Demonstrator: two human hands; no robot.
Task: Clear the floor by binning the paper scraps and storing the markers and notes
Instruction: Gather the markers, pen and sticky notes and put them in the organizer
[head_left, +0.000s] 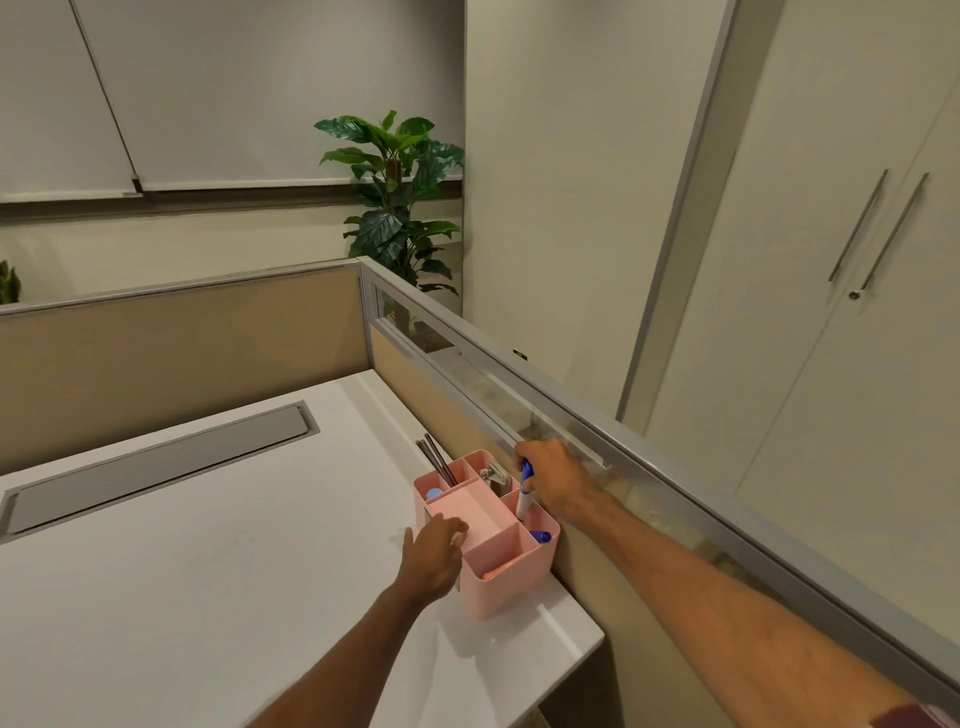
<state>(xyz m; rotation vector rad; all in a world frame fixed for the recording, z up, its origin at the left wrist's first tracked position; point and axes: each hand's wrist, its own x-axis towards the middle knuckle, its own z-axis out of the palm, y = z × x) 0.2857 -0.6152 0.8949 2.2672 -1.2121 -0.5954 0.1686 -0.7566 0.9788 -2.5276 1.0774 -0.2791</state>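
A pink desk organiser (498, 577) with several compartments stands at the right edge of the white desk (208, 571). My right hand (553, 478) holds a blue-capped white marker (525, 491) upright, its lower end inside a right-hand compartment. Another blue marker (540, 536) lies in the compartment just in front. My left hand (431, 558) rests against the organiser's left wall, fingers on its rim. Two dark pencils (436, 460) and a metal clip (493, 475) stand in the far compartments. The floor is out of view.
A beige partition with a grey metal rail (597, 431) runs directly behind the organiser. A grey cable tray lid (156, 467) is set into the desk. A potted plant (400, 202) and white cabinets (831, 312) stand beyond.
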